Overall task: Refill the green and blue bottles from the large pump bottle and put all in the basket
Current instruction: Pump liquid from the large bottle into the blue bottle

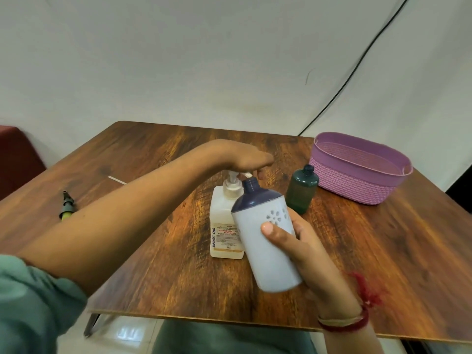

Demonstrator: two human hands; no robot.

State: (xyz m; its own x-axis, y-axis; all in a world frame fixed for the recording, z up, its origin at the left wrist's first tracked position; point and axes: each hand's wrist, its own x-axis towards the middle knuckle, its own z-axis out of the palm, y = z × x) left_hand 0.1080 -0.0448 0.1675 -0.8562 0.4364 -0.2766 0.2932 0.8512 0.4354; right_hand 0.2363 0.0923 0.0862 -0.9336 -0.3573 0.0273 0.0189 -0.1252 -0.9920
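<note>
Pressing palm-down with fingers loosely extended, the left hand (pixel 245 157) bears on the head of the large pump bottle (pixel 224 226), which stands mid-bench (pixel 383 251). The right hand (pixel 306 254) wraps fingers and thumb round the blue bottle (pixel 265 238), tilting it so its open neck meets the spout, evidently to catch the liquid. The green bottle (pixel 302 190) stands uncapped just beside the basket (pixel 357 185) at the far right corner, within easy reach.

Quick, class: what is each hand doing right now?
Left hand: open, pressing down on the pump.
Right hand: closed round the blue bottle.
</note>
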